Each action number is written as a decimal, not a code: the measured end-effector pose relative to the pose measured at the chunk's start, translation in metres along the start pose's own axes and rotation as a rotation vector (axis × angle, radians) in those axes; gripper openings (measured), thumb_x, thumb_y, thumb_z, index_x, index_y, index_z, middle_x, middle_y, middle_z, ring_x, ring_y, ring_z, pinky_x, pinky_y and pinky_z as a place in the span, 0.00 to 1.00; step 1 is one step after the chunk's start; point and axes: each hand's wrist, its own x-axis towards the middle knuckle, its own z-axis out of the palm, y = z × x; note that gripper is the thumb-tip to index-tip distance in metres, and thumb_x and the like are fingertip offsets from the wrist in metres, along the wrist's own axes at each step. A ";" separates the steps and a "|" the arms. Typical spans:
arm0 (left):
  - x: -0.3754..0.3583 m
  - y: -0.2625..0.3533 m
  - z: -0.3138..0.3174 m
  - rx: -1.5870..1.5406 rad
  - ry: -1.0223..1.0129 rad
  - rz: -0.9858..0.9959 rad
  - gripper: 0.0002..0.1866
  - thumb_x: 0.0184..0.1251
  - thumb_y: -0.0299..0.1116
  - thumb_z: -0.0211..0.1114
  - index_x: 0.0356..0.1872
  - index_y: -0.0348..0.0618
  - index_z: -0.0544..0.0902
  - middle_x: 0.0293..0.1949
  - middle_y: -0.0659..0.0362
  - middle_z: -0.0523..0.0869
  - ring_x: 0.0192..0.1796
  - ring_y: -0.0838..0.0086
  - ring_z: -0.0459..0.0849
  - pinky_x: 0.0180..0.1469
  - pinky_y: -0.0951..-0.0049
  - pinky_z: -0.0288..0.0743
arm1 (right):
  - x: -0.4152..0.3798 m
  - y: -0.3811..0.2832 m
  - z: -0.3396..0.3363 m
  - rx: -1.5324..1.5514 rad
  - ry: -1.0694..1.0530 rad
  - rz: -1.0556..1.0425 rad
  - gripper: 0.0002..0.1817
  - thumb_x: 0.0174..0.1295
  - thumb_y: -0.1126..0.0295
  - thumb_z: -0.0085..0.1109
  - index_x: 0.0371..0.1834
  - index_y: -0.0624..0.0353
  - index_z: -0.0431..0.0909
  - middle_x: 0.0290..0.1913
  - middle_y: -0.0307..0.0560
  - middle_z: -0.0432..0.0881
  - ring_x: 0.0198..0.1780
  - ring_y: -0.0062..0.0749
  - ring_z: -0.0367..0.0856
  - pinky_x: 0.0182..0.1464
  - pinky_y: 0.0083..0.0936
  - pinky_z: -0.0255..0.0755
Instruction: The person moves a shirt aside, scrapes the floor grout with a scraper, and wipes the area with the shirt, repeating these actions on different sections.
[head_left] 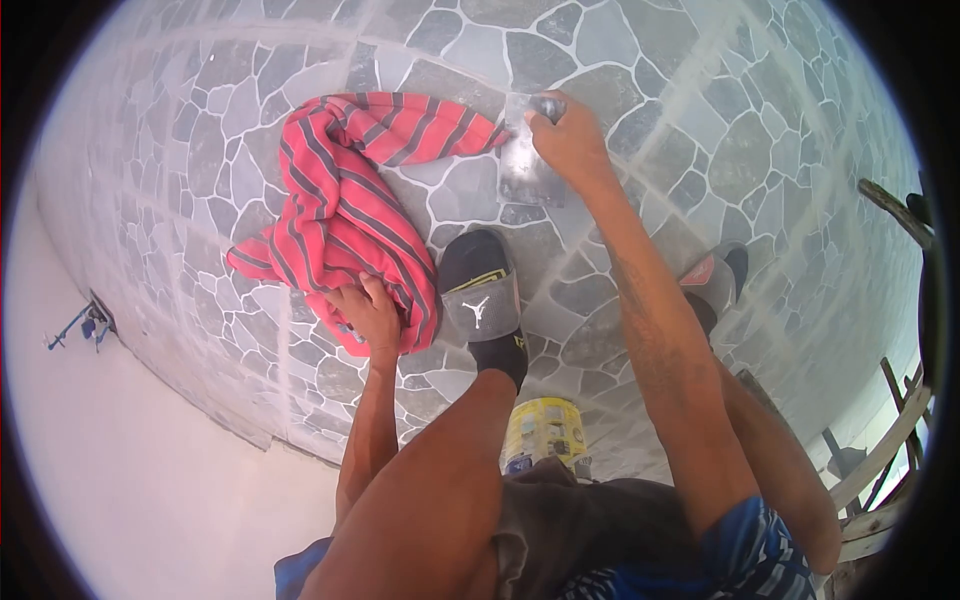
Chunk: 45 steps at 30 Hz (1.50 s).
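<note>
A red shirt-like cloth with dark stripes [340, 215] lies bunched on the stone-patterned floor [465, 190]. My left hand [370, 315] presses into its lower part with bent fingers, gripping the fabric. Ahead and to the right, my right hand [570, 140] is closed round the handle of a flat rectangular steel trowel [528, 170]. The trowel's blade lies against the floor, and the cloth's narrow end reaches its left edge. The fingertips of my left hand are partly hidden in folds.
My feet, in dark slides [480, 285], stand on the floor beside the cloth and farther right. Behind them is a yellow bucket [545, 430]. Wooden poles [880, 455] lean at the right, and a pale wall [130, 450] borders the left. A blue object [85, 322] sits by that wall.
</note>
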 end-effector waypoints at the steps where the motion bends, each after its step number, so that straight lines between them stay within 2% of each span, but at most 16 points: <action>1: -0.002 0.001 0.000 -0.005 0.002 -0.008 0.19 0.76 0.36 0.56 0.43 0.21 0.75 0.58 0.34 0.70 0.60 0.42 0.70 0.65 0.49 0.61 | -0.004 -0.001 -0.003 0.012 0.014 0.028 0.18 0.64 0.64 0.60 0.54 0.61 0.84 0.44 0.59 0.89 0.49 0.53 0.87 0.53 0.42 0.78; 5: -0.001 0.005 0.001 0.003 0.032 0.057 0.22 0.78 0.40 0.55 0.41 0.21 0.74 0.50 0.36 0.70 0.52 0.47 0.71 0.60 0.51 0.63 | 0.007 -0.022 0.012 -0.030 -0.031 0.025 0.19 0.63 0.64 0.61 0.54 0.63 0.83 0.44 0.60 0.89 0.49 0.53 0.87 0.54 0.42 0.78; 7: 0.001 0.007 -0.001 -0.006 -0.003 0.021 0.20 0.77 0.37 0.55 0.42 0.20 0.74 0.55 0.34 0.70 0.57 0.43 0.70 0.64 0.50 0.62 | 0.026 -0.036 0.029 -0.046 -0.047 -0.028 0.19 0.63 0.64 0.61 0.54 0.63 0.83 0.43 0.60 0.89 0.49 0.53 0.87 0.53 0.42 0.78; 9: -0.002 0.006 -0.004 -0.011 -0.008 0.028 0.20 0.76 0.37 0.56 0.43 0.20 0.74 0.57 0.33 0.70 0.60 0.42 0.70 0.65 0.49 0.61 | 0.023 -0.032 0.026 -0.053 -0.036 -0.014 0.18 0.64 0.64 0.62 0.53 0.63 0.84 0.41 0.56 0.88 0.44 0.48 0.86 0.50 0.39 0.77; 11: 0.001 0.008 -0.003 -0.032 0.024 0.090 0.22 0.76 0.39 0.58 0.43 0.21 0.73 0.57 0.33 0.69 0.60 0.41 0.70 0.65 0.50 0.62 | 0.012 -0.019 0.010 -0.066 -0.002 0.012 0.18 0.64 0.65 0.63 0.53 0.63 0.84 0.41 0.53 0.88 0.42 0.43 0.86 0.49 0.36 0.77; 14: -0.006 0.016 -0.012 0.034 -0.115 -0.018 0.25 0.75 0.43 0.61 0.45 0.22 0.72 0.56 0.34 0.68 0.59 0.43 0.70 0.63 0.50 0.63 | -0.037 0.032 -0.055 -0.051 0.089 0.130 0.19 0.63 0.66 0.66 0.55 0.63 0.84 0.41 0.50 0.88 0.42 0.35 0.85 0.48 0.31 0.77; 15: -0.006 0.003 -0.006 0.054 -0.056 0.091 0.27 0.74 0.47 0.63 0.45 0.23 0.71 0.53 0.37 0.68 0.57 0.45 0.70 0.60 0.50 0.65 | -0.053 0.047 -0.069 -0.048 0.131 0.179 0.19 0.63 0.66 0.66 0.55 0.63 0.84 0.41 0.49 0.88 0.42 0.32 0.85 0.47 0.29 0.76; 16: -0.004 0.003 -0.005 0.039 -0.054 0.080 0.27 0.74 0.47 0.63 0.44 0.23 0.71 0.52 0.37 0.68 0.56 0.45 0.70 0.59 0.50 0.65 | -0.062 0.047 -0.077 -0.046 0.171 0.221 0.20 0.63 0.66 0.67 0.56 0.63 0.84 0.40 0.48 0.88 0.41 0.30 0.84 0.47 0.28 0.76; 19: -0.008 0.004 -0.004 0.019 -0.051 0.049 0.26 0.74 0.46 0.63 0.42 0.24 0.71 0.50 0.39 0.68 0.53 0.47 0.71 0.57 0.50 0.66 | -0.067 0.047 -0.078 -0.026 0.124 0.247 0.19 0.63 0.66 0.66 0.56 0.63 0.84 0.38 0.46 0.87 0.40 0.29 0.83 0.46 0.27 0.76; 23: -0.007 0.014 -0.007 0.027 -0.051 0.056 0.25 0.74 0.45 0.63 0.41 0.25 0.71 0.48 0.41 0.68 0.51 0.49 0.72 0.55 0.50 0.67 | -0.044 0.043 -0.060 -0.080 0.102 0.044 0.19 0.63 0.66 0.67 0.54 0.64 0.85 0.38 0.44 0.87 0.39 0.27 0.82 0.46 0.26 0.75; 27: -0.008 0.015 -0.005 0.008 -0.020 0.040 0.24 0.75 0.45 0.62 0.41 0.26 0.71 0.47 0.41 0.68 0.50 0.50 0.72 0.53 0.51 0.68 | -0.081 0.059 -0.100 0.066 0.170 0.256 0.19 0.64 0.65 0.67 0.54 0.65 0.85 0.38 0.46 0.88 0.40 0.29 0.83 0.46 0.29 0.75; 31: -0.008 0.006 -0.001 0.042 -0.010 0.085 0.24 0.76 0.45 0.62 0.40 0.27 0.71 0.47 0.42 0.68 0.49 0.50 0.72 0.53 0.51 0.68 | -0.072 0.051 -0.098 -0.097 0.170 0.263 0.20 0.63 0.64 0.67 0.56 0.62 0.84 0.40 0.48 0.88 0.41 0.31 0.83 0.48 0.30 0.75; 34: -0.007 0.006 -0.002 0.058 0.001 0.094 0.24 0.76 0.45 0.62 0.40 0.27 0.71 0.47 0.41 0.68 0.49 0.50 0.72 0.53 0.51 0.68 | -0.056 0.068 -0.095 -0.161 0.159 0.122 0.20 0.63 0.64 0.67 0.56 0.61 0.84 0.41 0.49 0.88 0.42 0.32 0.84 0.48 0.31 0.75; 39: -0.009 0.008 -0.003 0.050 -0.014 0.076 0.23 0.76 0.44 0.62 0.39 0.27 0.71 0.47 0.41 0.68 0.49 0.50 0.71 0.53 0.51 0.67 | -0.078 0.069 -0.119 -0.008 0.114 0.270 0.19 0.65 0.63 0.65 0.56 0.61 0.84 0.41 0.49 0.88 0.43 0.32 0.84 0.49 0.30 0.75; 42: -0.008 0.012 -0.002 0.030 0.010 0.101 0.23 0.76 0.44 0.62 0.40 0.26 0.71 0.48 0.41 0.68 0.49 0.49 0.71 0.52 0.50 0.67 | -0.062 0.064 -0.106 -0.159 0.083 0.184 0.19 0.66 0.63 0.64 0.56 0.60 0.84 0.42 0.50 0.88 0.42 0.32 0.84 0.49 0.30 0.75; 45: -0.005 -0.026 0.003 0.164 -0.020 0.243 0.24 0.75 0.44 0.62 0.41 0.25 0.71 0.48 0.40 0.68 0.50 0.49 0.72 0.53 0.50 0.68 | -0.065 0.065 -0.119 -0.184 0.101 0.143 0.18 0.66 0.63 0.63 0.56 0.61 0.84 0.39 0.50 0.87 0.39 0.34 0.82 0.48 0.32 0.75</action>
